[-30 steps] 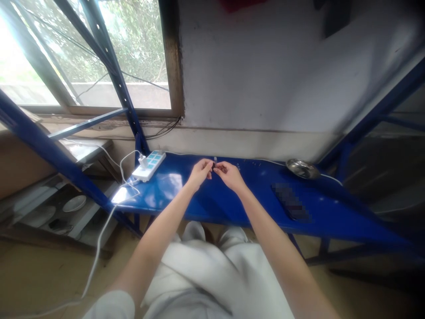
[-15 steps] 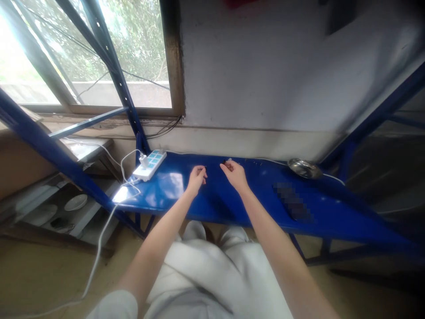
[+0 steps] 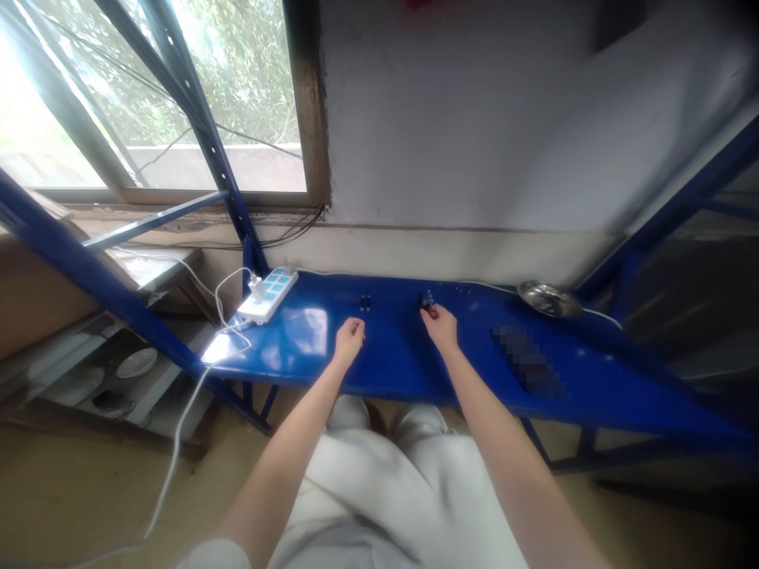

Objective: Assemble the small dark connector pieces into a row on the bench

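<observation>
My left hand (image 3: 349, 341) is over the front half of the blue table (image 3: 391, 348), its fingers curled together. Whatever it may hold is hidden. Just beyond its fingertips, two small dark pieces (image 3: 365, 303) lie side by side on the tabletop. My right hand (image 3: 441, 325) is farther right, thumb and fingers closed at the edge of a small dark piece (image 3: 423, 300). Small pale-blue bits (image 3: 429, 297) show right beside that piece; blur hides whether they are part of it.
A white power strip (image 3: 269, 294) with a plug and cable sits at the table's left end. Toward the back right is a shiny metal bowl (image 3: 549, 299). A blurred-out dark object (image 3: 527, 359) lies in front of it. Tiny bits (image 3: 463, 291) are scattered near the back edge.
My left hand has drawn back toward me, exposing two dark pieces on the table. My right hand has moved right and slightly nearer me, still at a small dark piece.
</observation>
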Tool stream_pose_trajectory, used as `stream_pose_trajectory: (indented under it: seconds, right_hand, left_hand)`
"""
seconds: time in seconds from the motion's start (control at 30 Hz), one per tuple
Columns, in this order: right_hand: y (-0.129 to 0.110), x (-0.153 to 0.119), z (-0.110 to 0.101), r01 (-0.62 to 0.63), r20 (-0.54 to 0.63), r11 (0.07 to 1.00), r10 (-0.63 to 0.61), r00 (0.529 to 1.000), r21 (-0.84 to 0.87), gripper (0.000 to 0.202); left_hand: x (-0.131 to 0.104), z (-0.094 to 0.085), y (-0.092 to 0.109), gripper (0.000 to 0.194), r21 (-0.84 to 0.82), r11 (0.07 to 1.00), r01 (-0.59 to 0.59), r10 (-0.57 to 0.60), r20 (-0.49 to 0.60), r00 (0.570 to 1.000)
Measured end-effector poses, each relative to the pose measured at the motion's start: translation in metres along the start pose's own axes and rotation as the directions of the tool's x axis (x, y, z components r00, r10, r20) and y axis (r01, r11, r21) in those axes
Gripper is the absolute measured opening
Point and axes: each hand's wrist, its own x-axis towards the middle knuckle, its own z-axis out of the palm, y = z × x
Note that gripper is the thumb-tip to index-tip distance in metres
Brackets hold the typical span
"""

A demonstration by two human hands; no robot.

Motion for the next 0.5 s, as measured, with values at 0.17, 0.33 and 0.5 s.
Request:
stream_pose_trajectory:
  seconds: [0.17, 0.33, 0.5]
  right_hand:
    - [0.012, 0.007, 0.01, -0.019, 0.066, 0.992, 0.028, 0.997, -0.121, 0.026]
    - [0.012, 0.013, 0.018, -0.015, 0.104, 0.98, 0.036, 0.994, -0.198, 0.024]
    - [0.009, 0.016, 0.021, -0.07, 0.128, 0.953, 0.111, 0.986, -0.294, 0.022]
  left_hand:
    - [-0.002, -0.001, 0.002, 0.02, 0.044, 0.999, -0.019, 0.019, 0.001, 1.0]
    - [0.0, 0.0, -0.001, 0.019, 0.053, 0.998, -0.025, 0.025, -0.004, 1.0]
    - [0.002, 0.001, -0.005, 0.02, 0.068, 0.998, -0.015, 0.015, -0.005, 1.0]
